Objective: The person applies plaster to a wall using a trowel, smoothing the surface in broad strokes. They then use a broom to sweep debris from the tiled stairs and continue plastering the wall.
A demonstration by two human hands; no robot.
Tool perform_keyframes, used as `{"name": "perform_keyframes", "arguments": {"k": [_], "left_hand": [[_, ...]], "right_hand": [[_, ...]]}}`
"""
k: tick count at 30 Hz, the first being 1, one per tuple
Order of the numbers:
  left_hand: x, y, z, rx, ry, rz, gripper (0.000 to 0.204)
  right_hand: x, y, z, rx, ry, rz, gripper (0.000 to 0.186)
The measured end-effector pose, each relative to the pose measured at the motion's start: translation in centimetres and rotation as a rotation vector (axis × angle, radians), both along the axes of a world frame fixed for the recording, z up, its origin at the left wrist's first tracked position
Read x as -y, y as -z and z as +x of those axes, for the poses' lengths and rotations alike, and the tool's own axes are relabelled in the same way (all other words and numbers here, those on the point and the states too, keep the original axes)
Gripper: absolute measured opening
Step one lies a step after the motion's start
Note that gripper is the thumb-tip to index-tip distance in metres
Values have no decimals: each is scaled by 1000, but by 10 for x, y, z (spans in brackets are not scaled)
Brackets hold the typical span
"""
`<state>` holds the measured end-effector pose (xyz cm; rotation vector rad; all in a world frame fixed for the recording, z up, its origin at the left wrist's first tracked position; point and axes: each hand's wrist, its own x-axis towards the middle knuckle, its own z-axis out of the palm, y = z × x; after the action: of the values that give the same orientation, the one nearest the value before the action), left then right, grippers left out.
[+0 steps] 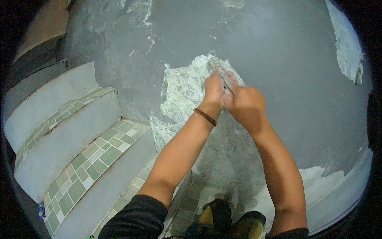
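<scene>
Both my hands are raised to the grey wall (278,59), close together over a rough white patch (183,87) where the grey coat is gone. Between them is a slim greyish hand tool (227,81), its upper end blurred against the top of the patch, so its exact kind is hard to make out. My left hand (215,88) is closed around it, with a brown beaded bracelet (205,116) on that wrist. My right hand (247,102) is closed on the tool's lower part, just right of the left hand.
Steps (75,171) with green-grey tiled treads rise along the left, meeting the wall. More bare white patches (348,47) show at the upper right and lower right. My knees (234,219) are at the bottom. A small blue object (41,209) lies on the step at far left.
</scene>
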<state>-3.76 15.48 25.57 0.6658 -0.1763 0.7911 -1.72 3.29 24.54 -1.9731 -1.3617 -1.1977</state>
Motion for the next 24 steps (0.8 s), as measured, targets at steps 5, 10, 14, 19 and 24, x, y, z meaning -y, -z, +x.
{"name": "perform_keyframes", "arguments": {"k": [5,10,14,19,24], "left_hand": [[-15,-3,5,24,5,13,41],[-30,3,17,108,33,-19,40],[-14,24,11,-58,55,172,39],[21,39,0,-147,156,316,42],[22,17,9,-134,39,167,46]], "right_hand": [[-6,-7,-3,16,-40,-9,41],[-20,-6,10,104,33,-51,44],[14,20,5,93,20,56,45],[46,38,-6,-167,127,37,44],[23,28,4,-54,6,130,44]]}}
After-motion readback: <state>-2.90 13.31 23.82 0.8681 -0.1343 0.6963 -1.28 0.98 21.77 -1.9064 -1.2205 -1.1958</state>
